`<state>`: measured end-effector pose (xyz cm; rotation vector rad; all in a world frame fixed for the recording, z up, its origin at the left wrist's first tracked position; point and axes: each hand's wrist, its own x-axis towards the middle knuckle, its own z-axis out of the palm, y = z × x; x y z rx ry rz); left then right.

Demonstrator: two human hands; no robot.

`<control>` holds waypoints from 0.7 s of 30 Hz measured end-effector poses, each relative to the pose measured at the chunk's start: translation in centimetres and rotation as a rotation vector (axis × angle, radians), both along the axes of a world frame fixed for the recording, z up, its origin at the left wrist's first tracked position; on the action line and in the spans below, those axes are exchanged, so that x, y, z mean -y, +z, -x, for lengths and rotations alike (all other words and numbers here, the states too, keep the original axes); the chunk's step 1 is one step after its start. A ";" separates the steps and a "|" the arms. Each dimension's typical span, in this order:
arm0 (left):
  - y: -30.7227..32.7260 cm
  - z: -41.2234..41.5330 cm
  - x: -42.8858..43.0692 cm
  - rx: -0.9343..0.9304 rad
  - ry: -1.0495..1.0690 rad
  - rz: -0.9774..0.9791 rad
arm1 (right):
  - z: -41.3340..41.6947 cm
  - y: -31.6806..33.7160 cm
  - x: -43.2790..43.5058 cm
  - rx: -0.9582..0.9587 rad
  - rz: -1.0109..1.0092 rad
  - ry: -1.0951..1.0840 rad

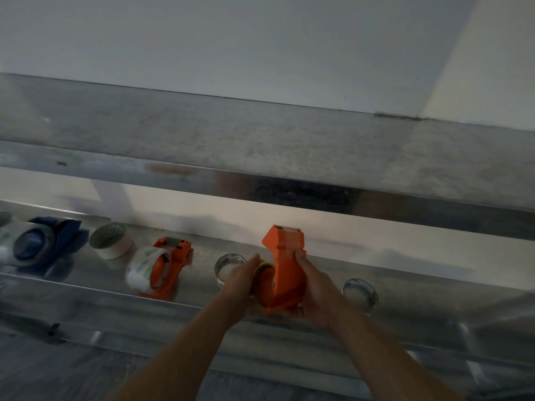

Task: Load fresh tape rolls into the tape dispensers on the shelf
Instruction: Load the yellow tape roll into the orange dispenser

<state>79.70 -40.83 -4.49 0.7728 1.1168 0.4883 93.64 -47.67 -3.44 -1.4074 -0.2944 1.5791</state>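
Observation:
An orange tape dispenser (285,264) is held upright over the metal shelf (419,287). My right hand (314,287) grips its body from the right. My left hand (241,280) holds a thin yellowish roll (258,280) at the dispenser's hub on its left side. A second orange dispenser (170,261) with a clear printed roll on it lies on the shelf to the left. Farther left sits a blue dispenser (46,244) loaded with clear tape.
A loose white tape roll (111,241) lies between the blue and orange dispensers. Two clear tape rolls rest on the shelf, one (228,263) behind my left hand, one (360,292) to the right. An upper metal shelf (260,157) hangs overhead against the wall.

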 end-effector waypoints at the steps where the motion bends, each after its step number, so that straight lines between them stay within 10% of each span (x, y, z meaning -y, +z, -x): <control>1: 0.0 0.0 0.1 0.034 -0.019 0.026 | 0.0 0.0 0.1 -0.018 0.001 -0.005; 9: -0.5 0.6 -0.2 0.083 -0.012 -0.049 | -0.7 0.4 0.4 -0.067 0.027 -0.057; 21: -1.1 1.5 0.5 0.011 0.013 -0.139 | 0.4 0.9 -1.1 0.542 -0.086 -0.311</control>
